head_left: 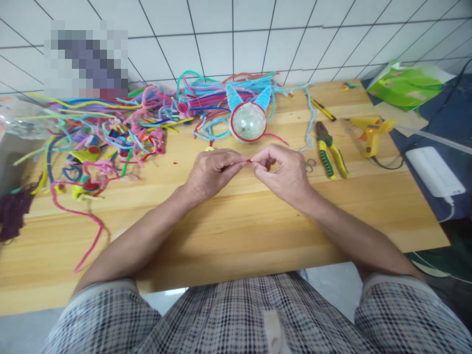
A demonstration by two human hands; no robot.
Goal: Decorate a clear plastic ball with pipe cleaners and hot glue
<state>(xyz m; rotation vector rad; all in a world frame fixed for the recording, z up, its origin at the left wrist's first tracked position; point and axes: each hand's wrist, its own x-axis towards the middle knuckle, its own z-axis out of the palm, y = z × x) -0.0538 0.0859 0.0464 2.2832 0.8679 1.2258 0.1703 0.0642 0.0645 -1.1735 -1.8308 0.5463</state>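
Over the middle of the wooden table, my left hand point(214, 171) and my right hand point(284, 171) meet fingertip to fingertip. Between them is a small red piece point(250, 160), apparently a bit of pipe cleaner, pinched from both sides; most of it is hidden by the fingers. Just beyond the hands sits a clear ball point(249, 123) with a red rim and two fuzzy blue ears. Beside my right hand, partly covered by it, lie the small loop handles of scissors point(310, 165). A yellow bit point(210, 148) with a red stem shows behind my left hand.
Many coloured pipe cleaners point(155, 105) are heaped along the back and left of the table point(236, 236). To the right lie pliers point(327, 152), a utility knife point(323, 109) and a yellow glue gun point(370, 130). Past the right edge are a white box point(435, 169) and a green packet point(407, 88).
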